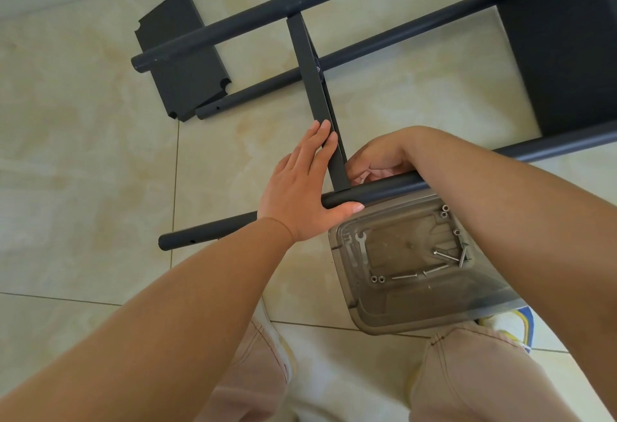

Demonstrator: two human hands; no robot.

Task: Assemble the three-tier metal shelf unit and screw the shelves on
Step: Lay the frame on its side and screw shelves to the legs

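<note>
The dark grey shelf unit lies on its side on the tiled floor. Its middle shelf (309, 68) stands on edge between the poles. My left hand (305, 184) lies flat against the shelf's near end, thumb hooked under the nearest pole (207, 233). My right hand (380, 158) is curled behind that shelf where it meets the same pole; what its fingers hold is hidden. Another shelf (564, 41) sits fixed at the far right. A loose shelf panel (182, 58) lies flat under the far poles.
A clear grey plastic tray (417, 308) rests by my knees, holding several bolts (445, 256), nuts and a small flat wrench (362, 248). My knees and shoes fill the bottom edge. A wall base runs along the top left.
</note>
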